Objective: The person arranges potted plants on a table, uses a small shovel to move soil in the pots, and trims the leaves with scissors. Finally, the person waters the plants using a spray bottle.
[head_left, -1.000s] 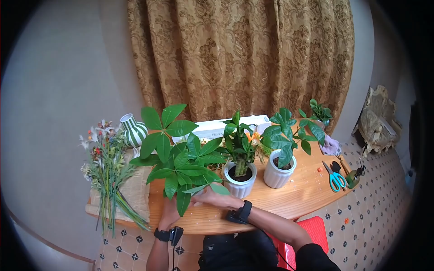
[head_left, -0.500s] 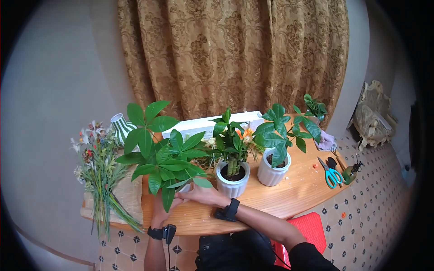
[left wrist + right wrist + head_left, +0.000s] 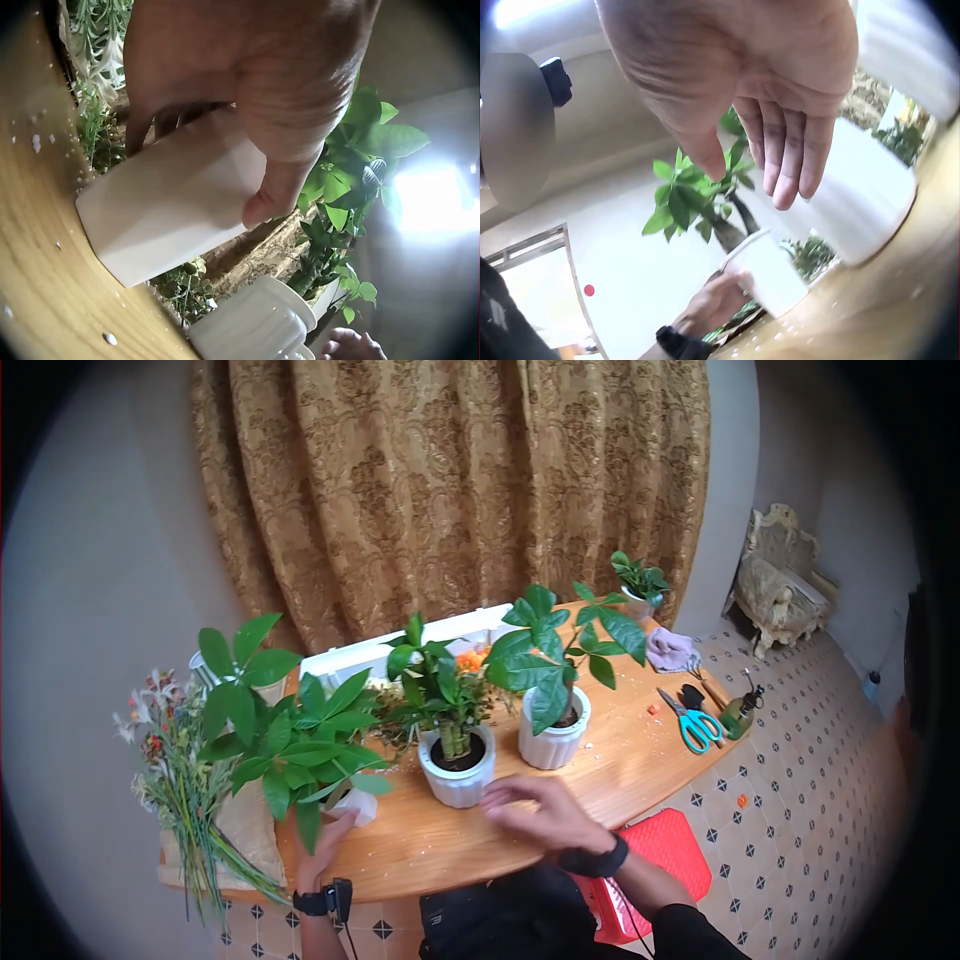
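Observation:
My left hand (image 3: 325,847) grips a white pot (image 3: 165,202) at the left front of the table, thumb on one side and fingers round the other. Broad green leaves (image 3: 300,750) spread above this pot and hide much of it in the head view. My right hand (image 3: 545,812) is held over the table's front, fingers loosely extended and nothing in them. Nearest to it stands a ribbed white pot (image 3: 458,785) with thick green stalks in dark soil. To the right of that is another white pot (image 3: 555,735) with a leafy plant.
Cut flowers (image 3: 190,800) lie on burlap (image 3: 245,825) at the left. Scissors with turquoise handles (image 3: 698,730), a spray bottle (image 3: 742,712) and a purple cloth (image 3: 672,650) are at the right end. A long white box (image 3: 340,660) stands behind the pots. Below the table is a red stool (image 3: 665,865).
My right hand has left the leafy plant's pot at the left and moved right, towards the middle pot. The left hand stays on its pot. The head view has turned right.

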`<act>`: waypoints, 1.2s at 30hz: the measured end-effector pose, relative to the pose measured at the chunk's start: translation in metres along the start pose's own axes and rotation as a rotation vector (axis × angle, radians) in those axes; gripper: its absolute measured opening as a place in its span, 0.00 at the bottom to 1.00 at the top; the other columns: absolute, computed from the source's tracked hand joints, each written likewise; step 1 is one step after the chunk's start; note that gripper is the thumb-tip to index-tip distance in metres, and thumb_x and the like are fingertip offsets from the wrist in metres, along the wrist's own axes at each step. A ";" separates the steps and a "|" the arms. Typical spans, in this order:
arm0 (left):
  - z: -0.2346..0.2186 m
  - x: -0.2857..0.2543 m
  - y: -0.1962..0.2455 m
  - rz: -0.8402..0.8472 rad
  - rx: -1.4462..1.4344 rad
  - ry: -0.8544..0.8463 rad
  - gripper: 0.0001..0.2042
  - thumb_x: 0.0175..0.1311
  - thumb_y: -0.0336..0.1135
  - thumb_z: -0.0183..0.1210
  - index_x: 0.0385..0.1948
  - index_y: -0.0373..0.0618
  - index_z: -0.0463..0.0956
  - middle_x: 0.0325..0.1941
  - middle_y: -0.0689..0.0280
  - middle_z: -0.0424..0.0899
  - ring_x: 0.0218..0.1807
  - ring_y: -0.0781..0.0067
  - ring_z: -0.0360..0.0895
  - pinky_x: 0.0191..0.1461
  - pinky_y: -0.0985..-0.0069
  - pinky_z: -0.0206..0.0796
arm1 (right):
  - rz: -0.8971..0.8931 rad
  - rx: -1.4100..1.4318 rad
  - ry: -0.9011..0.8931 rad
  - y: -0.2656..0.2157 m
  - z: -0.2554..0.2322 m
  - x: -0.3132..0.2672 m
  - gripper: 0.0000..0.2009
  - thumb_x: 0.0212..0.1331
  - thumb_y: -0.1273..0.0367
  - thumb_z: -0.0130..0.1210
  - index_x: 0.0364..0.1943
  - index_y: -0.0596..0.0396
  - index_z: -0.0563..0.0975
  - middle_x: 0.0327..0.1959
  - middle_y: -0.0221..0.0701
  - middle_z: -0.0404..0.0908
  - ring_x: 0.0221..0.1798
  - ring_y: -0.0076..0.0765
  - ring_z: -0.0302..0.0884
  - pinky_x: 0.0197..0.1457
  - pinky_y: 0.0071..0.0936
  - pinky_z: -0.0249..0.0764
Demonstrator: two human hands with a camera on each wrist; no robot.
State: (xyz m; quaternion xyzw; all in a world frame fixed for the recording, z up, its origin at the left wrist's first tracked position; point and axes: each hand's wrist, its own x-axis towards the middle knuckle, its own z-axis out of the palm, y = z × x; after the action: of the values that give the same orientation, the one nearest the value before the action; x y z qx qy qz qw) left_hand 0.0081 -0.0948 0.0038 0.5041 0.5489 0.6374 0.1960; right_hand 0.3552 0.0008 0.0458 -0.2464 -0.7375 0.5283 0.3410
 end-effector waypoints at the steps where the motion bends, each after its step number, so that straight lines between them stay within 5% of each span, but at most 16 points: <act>1: 0.000 0.000 0.003 -0.024 0.022 0.007 0.22 0.52 0.31 0.75 0.47 0.33 0.78 0.44 0.62 0.85 0.42 0.73 0.81 0.47 0.72 0.74 | -0.043 -0.063 0.124 0.004 -0.020 -0.008 0.19 0.61 0.70 0.67 0.54 0.64 0.79 0.46 0.36 0.87 0.49 0.29 0.85 0.55 0.27 0.80; 7: -0.004 0.005 0.016 -0.086 0.085 -0.028 0.23 0.54 0.31 0.75 0.51 0.35 0.78 0.47 0.62 0.84 0.45 0.73 0.82 0.50 0.73 0.75 | -0.165 -0.285 0.689 0.016 -0.110 -0.018 0.25 0.54 0.68 0.73 0.54 0.63 0.75 0.51 0.36 0.80 0.56 0.32 0.78 0.62 0.32 0.74; 10: 0.003 0.007 0.026 -0.182 -0.002 -0.067 0.22 0.56 0.30 0.74 0.52 0.35 0.78 0.48 0.62 0.84 0.47 0.73 0.81 0.52 0.73 0.74 | -0.136 -0.404 0.614 0.034 -0.125 -0.012 0.48 0.47 0.61 0.77 0.71 0.63 0.60 0.67 0.48 0.69 0.72 0.45 0.66 0.73 0.40 0.64; 13: 0.008 0.007 0.029 -0.134 0.063 -0.033 0.20 0.57 0.30 0.74 0.50 0.36 0.79 0.48 0.62 0.85 0.48 0.73 0.81 0.53 0.72 0.74 | -0.084 -0.402 0.548 0.052 -0.122 0.000 0.56 0.45 0.60 0.78 0.75 0.63 0.52 0.72 0.51 0.62 0.77 0.47 0.59 0.78 0.41 0.58; 16: 0.006 0.010 0.034 -0.205 0.133 -0.108 0.29 0.55 0.29 0.73 0.59 0.34 0.70 0.54 0.59 0.81 0.54 0.68 0.79 0.59 0.70 0.72 | -0.084 -0.365 0.456 0.052 -0.118 0.014 0.58 0.44 0.61 0.79 0.76 0.62 0.50 0.74 0.51 0.60 0.78 0.47 0.57 0.79 0.40 0.56; 21: 0.006 0.010 0.031 -0.190 0.117 -0.113 0.24 0.56 0.29 0.72 0.54 0.33 0.74 0.51 0.60 0.83 0.51 0.70 0.80 0.56 0.71 0.72 | -0.095 -0.237 0.437 0.035 -0.102 0.029 0.50 0.42 0.66 0.79 0.70 0.62 0.59 0.64 0.42 0.72 0.68 0.40 0.71 0.72 0.37 0.66; 36: 0.000 0.011 0.018 -0.238 0.018 -0.112 0.27 0.61 0.26 0.69 0.60 0.32 0.66 0.55 0.60 0.80 0.51 0.70 0.80 0.56 0.72 0.74 | -0.042 -0.289 0.454 0.044 -0.106 0.031 0.57 0.40 0.63 0.80 0.73 0.63 0.53 0.64 0.48 0.73 0.68 0.45 0.72 0.71 0.38 0.68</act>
State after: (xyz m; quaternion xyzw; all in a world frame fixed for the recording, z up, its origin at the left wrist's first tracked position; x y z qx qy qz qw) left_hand 0.0089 -0.0918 0.0246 0.4721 0.5986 0.5755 0.2961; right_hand 0.4164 0.1018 0.0337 -0.3893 -0.7149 0.3414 0.4698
